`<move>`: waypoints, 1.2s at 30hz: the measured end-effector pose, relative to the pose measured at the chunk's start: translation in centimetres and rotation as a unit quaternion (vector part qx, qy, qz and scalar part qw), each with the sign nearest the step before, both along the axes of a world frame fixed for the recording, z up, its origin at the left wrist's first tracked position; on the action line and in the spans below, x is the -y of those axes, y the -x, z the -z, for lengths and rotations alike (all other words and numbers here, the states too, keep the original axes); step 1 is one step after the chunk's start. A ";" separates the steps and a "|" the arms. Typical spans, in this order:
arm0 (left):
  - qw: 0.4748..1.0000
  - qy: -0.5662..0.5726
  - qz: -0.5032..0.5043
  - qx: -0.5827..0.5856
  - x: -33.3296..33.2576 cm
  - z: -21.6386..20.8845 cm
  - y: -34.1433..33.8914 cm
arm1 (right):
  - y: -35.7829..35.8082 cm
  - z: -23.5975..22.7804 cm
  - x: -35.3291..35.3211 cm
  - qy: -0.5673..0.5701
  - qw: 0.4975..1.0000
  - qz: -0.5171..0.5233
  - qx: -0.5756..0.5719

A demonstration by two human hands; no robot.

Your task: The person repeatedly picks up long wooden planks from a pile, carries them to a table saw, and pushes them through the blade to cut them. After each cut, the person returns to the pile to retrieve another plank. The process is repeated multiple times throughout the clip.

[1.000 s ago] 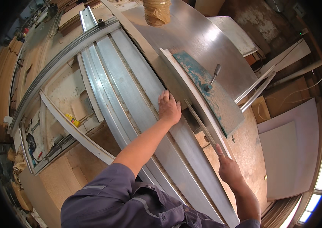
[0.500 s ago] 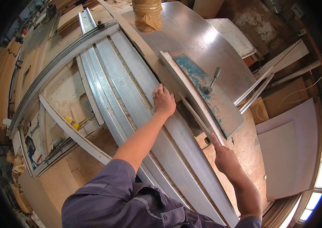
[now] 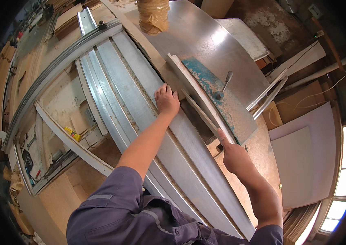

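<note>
My right hand (image 3: 235, 157) is closed round the near end of a slim wooden stick (image 3: 201, 110), with one finger stretched along it. The stick lies lengthwise beside a pale fence strip (image 3: 205, 102) on a saw table, its far tip by a brown board (image 3: 153, 51). My left hand (image 3: 167, 101) rests at the edge of the ribbed metal sliding table (image 3: 140, 102), fingers bent over the edge and thumb apart, with no object visible in it. Its fingertips are partly hidden. A dark gap lies between my hands; no blade can be made out.
Beyond the fence sits a worn teal plate (image 3: 222, 102) with a lever handle (image 3: 226, 83), dusted with sawdust. A tape-wrapped cylinder (image 3: 153, 16) stands on the steel table (image 3: 193, 24). A frame (image 3: 71, 139) extends left, and metal rails (image 3: 269, 94) stick out right.
My right hand and the stick have slid a little farther forward along the fence. The left hand has moved slightly forward along the table edge. The whole view has shifted a bit.
</note>
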State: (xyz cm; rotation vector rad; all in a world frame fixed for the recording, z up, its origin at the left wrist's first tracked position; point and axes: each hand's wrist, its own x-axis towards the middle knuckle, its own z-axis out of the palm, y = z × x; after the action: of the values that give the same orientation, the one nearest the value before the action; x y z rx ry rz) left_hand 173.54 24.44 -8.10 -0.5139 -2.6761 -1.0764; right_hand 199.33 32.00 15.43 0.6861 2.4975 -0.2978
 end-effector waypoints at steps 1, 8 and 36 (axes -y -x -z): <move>1.000 -0.007 0.013 -0.003 0.1 0.1 0.1 | -0.1 0.5 -0.3 -0.004 1.000 -0.010 -0.013; 0.993 -0.064 0.095 -0.001 5.4 0.6 0.2 | 1.3 1.1 0.3 -0.018 0.999 -0.037 -0.025; 0.989 0.122 0.078 -0.035 26.1 0.4 -4.0 | 8.6 0.5 1.5 -0.023 0.999 -0.028 -0.038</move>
State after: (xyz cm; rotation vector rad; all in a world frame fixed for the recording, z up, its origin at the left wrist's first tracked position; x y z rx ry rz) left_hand 177.54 -1.69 -8.55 -0.8027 -2.7572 -0.7519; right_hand 190.74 30.46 14.96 0.6342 2.5986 -0.2506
